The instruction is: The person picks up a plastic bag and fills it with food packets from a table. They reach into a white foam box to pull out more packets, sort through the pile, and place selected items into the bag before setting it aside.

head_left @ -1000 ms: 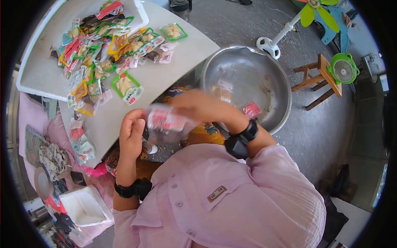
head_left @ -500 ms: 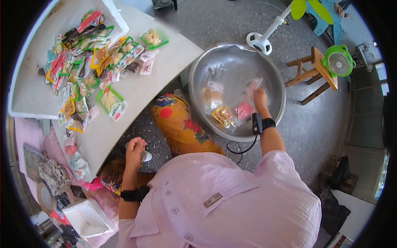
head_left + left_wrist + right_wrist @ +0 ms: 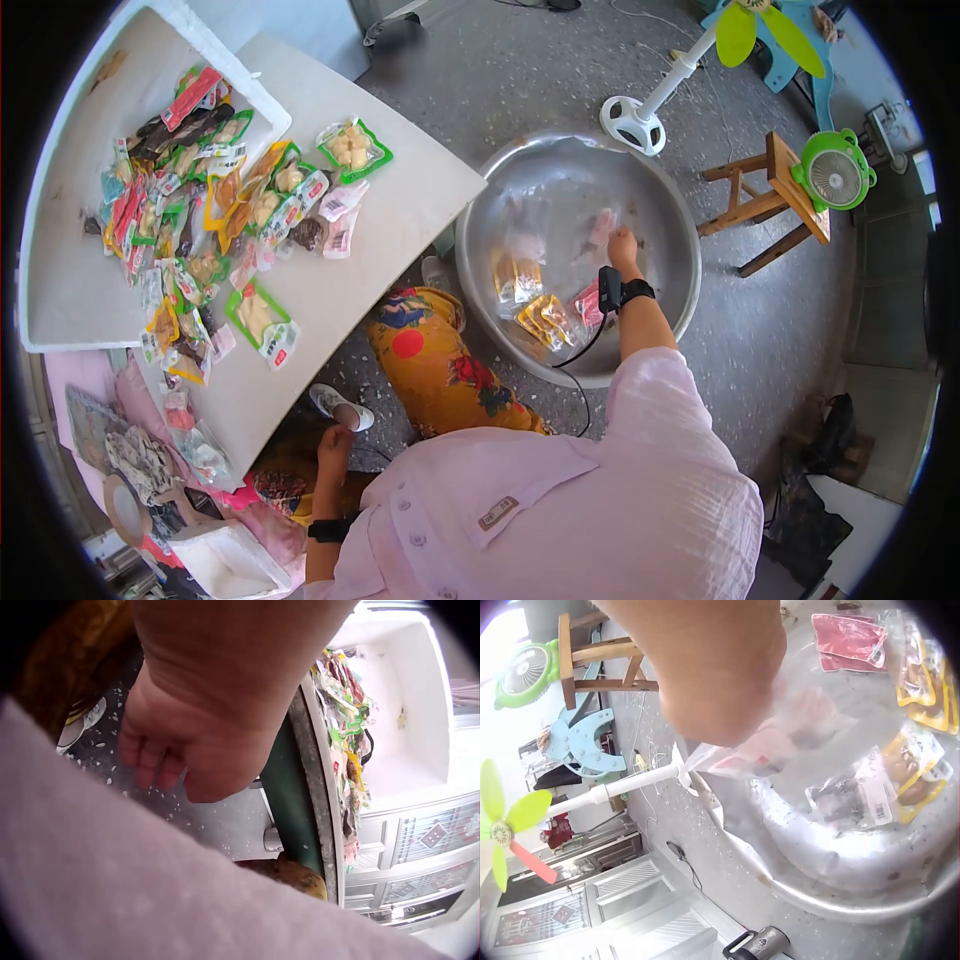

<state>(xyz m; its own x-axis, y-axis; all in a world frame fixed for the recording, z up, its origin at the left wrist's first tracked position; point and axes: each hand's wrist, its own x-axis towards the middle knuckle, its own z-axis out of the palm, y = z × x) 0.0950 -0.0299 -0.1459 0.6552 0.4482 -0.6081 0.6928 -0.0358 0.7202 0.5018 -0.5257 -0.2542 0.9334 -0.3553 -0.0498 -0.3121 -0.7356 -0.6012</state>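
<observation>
My right hand (image 3: 622, 250) is over the metal basin with fingers curled, gripping a clear plastic packet with pink print (image 3: 754, 754) that trails from them, blurred in the right wrist view. Below it in the basin lie a red packet (image 3: 850, 643), yellow-edged packets (image 3: 547, 320) and a clear packet with dark contents (image 3: 840, 801). My left hand (image 3: 191, 742) hangs beside the table edge, fingers loosely curled and holding nothing.
The wide metal basin (image 3: 682, 335) stands on the floor. On the table (image 3: 420, 165), a white foam box (image 3: 60, 250) lies tipped, many food packets spilling out. A white fan stand (image 3: 665, 95) and wooden stool (image 3: 775, 190) bearing a green fan (image 3: 835, 172) stand beyond the basin.
Both hands were at the packet before my torso; the right hand then carried it over to the basin and stays there. My left hand let go and has dropped lower, toward my lap.
</observation>
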